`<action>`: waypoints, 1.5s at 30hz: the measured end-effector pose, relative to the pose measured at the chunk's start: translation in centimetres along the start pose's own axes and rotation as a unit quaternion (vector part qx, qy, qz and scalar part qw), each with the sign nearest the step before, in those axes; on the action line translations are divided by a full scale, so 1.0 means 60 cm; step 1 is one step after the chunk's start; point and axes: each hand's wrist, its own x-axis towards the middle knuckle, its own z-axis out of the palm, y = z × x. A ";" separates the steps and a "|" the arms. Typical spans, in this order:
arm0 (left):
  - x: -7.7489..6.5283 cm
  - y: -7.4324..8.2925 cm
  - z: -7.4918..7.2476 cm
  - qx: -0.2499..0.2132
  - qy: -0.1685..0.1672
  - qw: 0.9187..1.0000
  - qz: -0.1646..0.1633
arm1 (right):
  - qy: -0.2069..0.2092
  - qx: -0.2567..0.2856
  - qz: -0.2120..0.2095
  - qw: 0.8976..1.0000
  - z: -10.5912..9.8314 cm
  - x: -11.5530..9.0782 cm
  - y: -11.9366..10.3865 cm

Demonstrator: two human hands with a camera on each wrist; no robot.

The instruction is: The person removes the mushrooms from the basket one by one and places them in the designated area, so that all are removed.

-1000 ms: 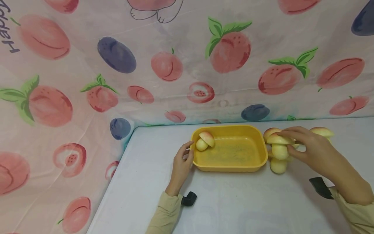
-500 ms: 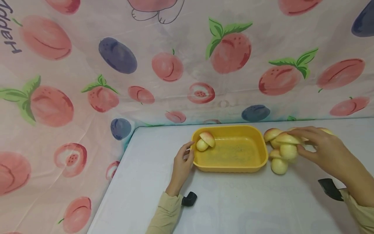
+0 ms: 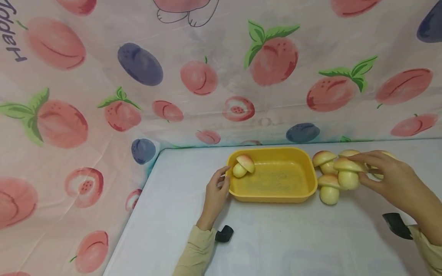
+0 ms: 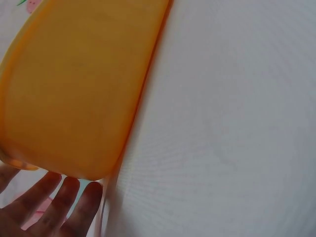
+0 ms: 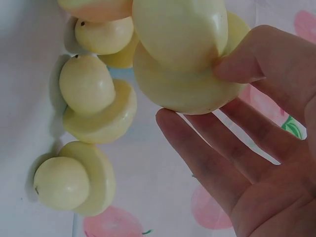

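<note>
My right hand (image 3: pixel 393 178) pinches a model mushroom (image 3: pixel 348 179) with a yellow-pink cap and pale round stem, holding it upright. In the right wrist view, thumb and fingers grip the cap of that mushroom (image 5: pixel 180 34). At the left end of a yellow plastic basin (image 3: pixel 271 199), my left hand (image 3: pixel 215 195) rests its fingertips against the wall; the left wrist view shows the fingers (image 4: pixel 64 197) fairly straight there. One mushroom (image 3: pixel 244 165) lies tilted in the basin's left part. Close by the held one stand a front mushroom (image 3: pixel 329 193) and a rear mushroom (image 3: pixel 324 161).
Further mushrooms, partly hidden by my right hand, stand behind it, one cap (image 3: pixel 349 152) showing. In the right wrist view several stand in a row, including an end mushroom (image 5: pixel 61 182). A fruit-printed cloth (image 3: pixel 207 115) hangs behind the white table (image 3: pixel 276 237).
My right hand has moved to the right with the mushroom, away from the basin, uncovering more of the mushrooms beside the basin. The left hand and basin have stayed in place.
</note>
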 end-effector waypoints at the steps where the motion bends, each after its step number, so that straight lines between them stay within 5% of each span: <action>1: 0.000 0.001 0.000 0.002 0.001 1.000 -0.001 | 0.004 -0.001 -0.004 1.000 0.000 -0.001 0.002; 12: 0.001 0.008 0.001 0.002 -0.002 1.000 -0.014 | -0.013 0.000 -0.004 1.000 0.003 -0.013 0.013; 22: -0.014 0.069 -0.010 -0.004 -0.009 1.000 -0.008 | -0.030 -0.014 0.002 0.999 0.005 -0.018 0.027; 45: -0.016 0.072 -0.010 0.001 -0.005 1.000 -0.011 | -0.080 -0.001 0.020 0.997 0.024 -0.031 0.056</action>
